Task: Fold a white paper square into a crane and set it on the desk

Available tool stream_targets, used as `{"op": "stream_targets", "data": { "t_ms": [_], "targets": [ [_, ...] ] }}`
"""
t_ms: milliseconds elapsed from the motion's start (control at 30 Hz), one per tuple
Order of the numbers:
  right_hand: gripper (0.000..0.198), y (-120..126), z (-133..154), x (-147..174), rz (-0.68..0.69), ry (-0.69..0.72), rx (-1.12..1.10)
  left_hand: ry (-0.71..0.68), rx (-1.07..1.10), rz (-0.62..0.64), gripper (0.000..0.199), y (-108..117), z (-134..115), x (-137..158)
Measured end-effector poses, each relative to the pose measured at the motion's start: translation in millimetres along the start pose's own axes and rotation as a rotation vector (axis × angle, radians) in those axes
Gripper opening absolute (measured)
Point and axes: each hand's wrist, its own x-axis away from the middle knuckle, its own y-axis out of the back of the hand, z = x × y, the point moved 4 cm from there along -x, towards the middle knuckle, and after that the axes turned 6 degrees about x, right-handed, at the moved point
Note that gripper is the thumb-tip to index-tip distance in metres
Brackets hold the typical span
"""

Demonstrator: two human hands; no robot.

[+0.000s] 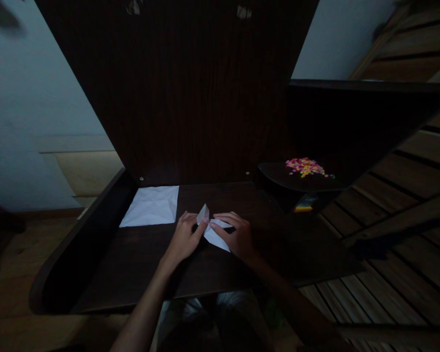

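The folded paper (217, 238) is near the middle of the desk (131, 264), about midway between its front and back edges; whether it rests on the top or is held just above it, I cannot tell. The left hand (186, 235) is partly curled, thumb and fingers pinching the paper's left part, where a flap stands up in a point. The right hand (241, 237) is loosely bent, its thumb and fingers closed on the paper's right part.

It should handle as very light and thin, limp where single, stiffer along its folds, not very slippery, and easy to crumple or tear; the folded edges, taken gently between thumb and fingertip, look the best hold.

Counted, there is one folded paper and one creased white sheet (150, 208), flat by the back left corner. One small shelf (273, 171) near the back right corner bears one pile of colourful bits (305, 166), too small and crowded to count singly
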Motion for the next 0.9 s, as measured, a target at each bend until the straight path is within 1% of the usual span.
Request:
{"op": "stream_targets", "data": {
  "t_ms": [100,200,267,367,500,600,767,833,900],
  "targets": [
    [0.012,0,0,1,-0.007,-0.005,0.017,0.022,0.035,-0.078,0.044,2,-1,1],
    [0.014,1,-1,2,-0.009,-0.029,0.023,0.023,0.049,-0.145,0.043,2,-1,2],
    [0.015,2,-2,2,-0.014,-0.039,0.012,0.013,0.083,-0.160,0.042,2,-1,2],
    [0.014,3,-5,1,0.008,-0.076,-0.060,-0.002,0.152,-0.152,0.039,3,-2,3],
    [0.012,5,-11,-3,0.035,-0.194,-0.201,-0.007,0.254,-0.142,0.034,5,-5,4],
    [0.012,7,-16,-6,0.046,-0.290,-0.272,0.022,0.338,-0.151,0.030,5,-6,5],
    [0.020,6,-29,-8,0.097,-0.438,-0.360,0.069,0.438,-0.127,0.030,5,-4,7],
    [0.023,2,-34,-7,0.123,-0.481,-0.450,0.102,0.512,-0.136,0.031,5,-2,8],
    [0.023,-4,-38,-5,0.133,-0.531,-0.574,0.182,0.628,-0.170,0.032,4,1,10]
  ]
}}
